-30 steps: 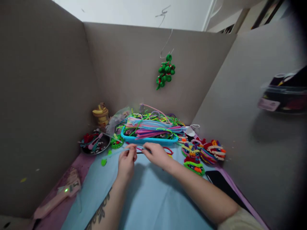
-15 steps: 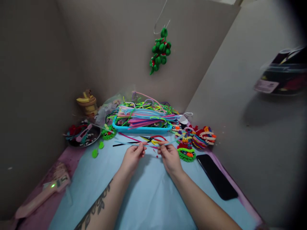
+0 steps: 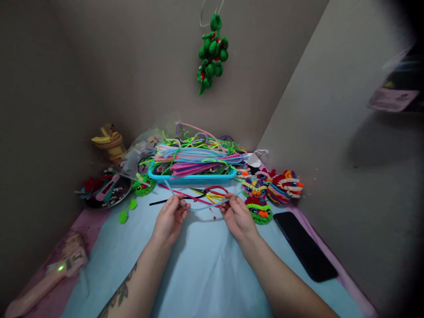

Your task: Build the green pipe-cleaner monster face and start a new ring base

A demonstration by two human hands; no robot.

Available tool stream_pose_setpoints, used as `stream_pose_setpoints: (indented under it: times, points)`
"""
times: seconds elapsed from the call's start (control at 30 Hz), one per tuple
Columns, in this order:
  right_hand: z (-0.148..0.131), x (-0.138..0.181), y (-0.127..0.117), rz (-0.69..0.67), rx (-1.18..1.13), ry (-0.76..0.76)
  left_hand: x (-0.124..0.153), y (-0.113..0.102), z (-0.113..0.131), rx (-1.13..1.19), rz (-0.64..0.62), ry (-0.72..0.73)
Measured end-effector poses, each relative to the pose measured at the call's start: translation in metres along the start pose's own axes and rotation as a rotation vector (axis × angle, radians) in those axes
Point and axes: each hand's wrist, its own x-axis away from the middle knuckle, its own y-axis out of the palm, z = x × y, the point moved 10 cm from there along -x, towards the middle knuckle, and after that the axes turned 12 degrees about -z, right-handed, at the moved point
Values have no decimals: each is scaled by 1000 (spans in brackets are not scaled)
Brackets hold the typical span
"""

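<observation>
A light blue pipe cleaner (image 3: 203,208) sags in a shallow curve between my two hands, above the blue table cover. My left hand (image 3: 171,216) pinches it near its left part, and a free end sticks up past the fingers. My right hand (image 3: 236,216) grips the other side between thumb and fingers. Just behind lie scissors (image 3: 212,192) with red and yellow handles, a magenta pipe cleaner (image 3: 188,194) and a black stick (image 3: 159,202). Close to the right hand sits a green braided piece (image 3: 260,213) with an orange beak-like part.
A blue tray (image 3: 192,179) heaped with pipe cleaners stands at the back. On the left are a metal bowl (image 3: 115,201) and a pink glue gun (image 3: 43,282) with a lit green light. A black phone (image 3: 304,247) lies right, near several colourful braided pieces (image 3: 285,187).
My hands have moved apart, and the pipe cleaner between them has gone from nearly straight to a sagging curve. The camera view has shifted slightly.
</observation>
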Motion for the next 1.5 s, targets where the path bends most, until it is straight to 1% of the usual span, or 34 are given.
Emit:
stream_pose_setpoints:
  times: [0.07, 0.13, 0.2, 0.27, 0.33, 0.4, 0.5, 0.6, 0.7, 0.8, 0.9, 1.07, 1.13, 1.3, 1.43, 1.5]
  points:
    - [-2, -1, -1, -9, -37, 12, 0, 0, 0, -40, -12, -43]
    - [-3, -1, 5, -67, -41, 30, 0, -2, 1, 1, -8, -49]
    - [-4, 0, 13, -131, -21, 46, -1, -4, 5, 100, 5, -22]
    - [-5, 2, 18, -168, 6, 57, -2, -7, 11, 184, 11, 29]
    - [-5, 2, 20, -174, 55, 52, -2, -7, 18, 177, -1, 71]
    - [-7, 4, 21, -181, 165, 27, -1, -4, 20, 46, -20, 57]
    - [-11, 7, 28, -233, 407, -12, 2, -3, 13, -266, -18, -61]
    - [-10, 13, 35, -276, 525, -13, 5, 2, 9, -492, -41, -112]
    - [-9, 17, 40, -296, 635, -10, 6, 15, 10, -671, -117, -95]
    - [-17, 19, 46, -291, 808, -83, 7, 26, 13, -845, -156, -49]
    - [-22, 18, 53, -315, 906, -129, 9, 39, 12, -958, -203, 8]
    - [-22, 15, 53, -301, 944, -107, 14, 52, 4, -941, -282, 29]
    - [-18, 13, 50, -300, 921, -70, 15, 54, 2, -960, -301, 39]
    - [2, 10, 34, -270, 712, 99, 16, 58, 2, -1033, -337, 65]
    - [10, 11, 32, -281, 615, 134, 15, 56, -1, -1095, -340, 27]
    - [12, 12, 32, -283, 580, 140, 14, 51, -3, -1040, -310, -5]
